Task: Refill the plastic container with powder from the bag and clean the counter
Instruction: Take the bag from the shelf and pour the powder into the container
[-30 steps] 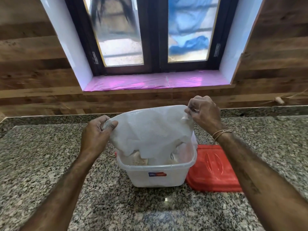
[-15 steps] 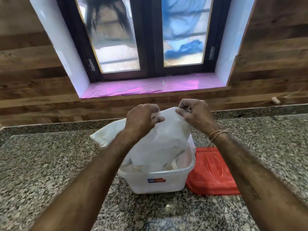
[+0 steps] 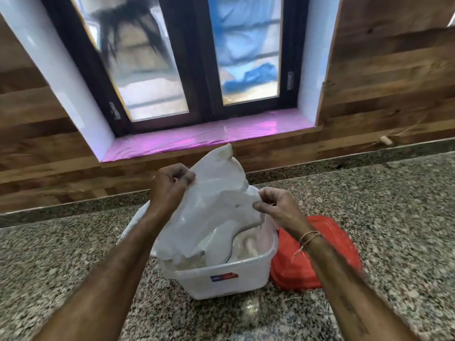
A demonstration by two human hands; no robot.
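Pinching the white bag (image 3: 211, 217) at its upper folds, my left hand (image 3: 170, 185) and right hand (image 3: 275, 205) both have their fingers (image 3: 263, 206) curled tight on the plastic, nothing else held. The bag's lower end sits inside the plastic container (image 3: 221, 284), which stands on the granite tabletop (image 3: 61, 254) just beside the red lid (image 3: 344, 252) on its right. Pale powder (image 3: 248, 247) lies heaped in the container. To do this well, I judge I should keep the mouth low inside the rim and shake gently (powder clouds easily), lifting the closed end higher. Count: one bag, one container, one lid, two hands.
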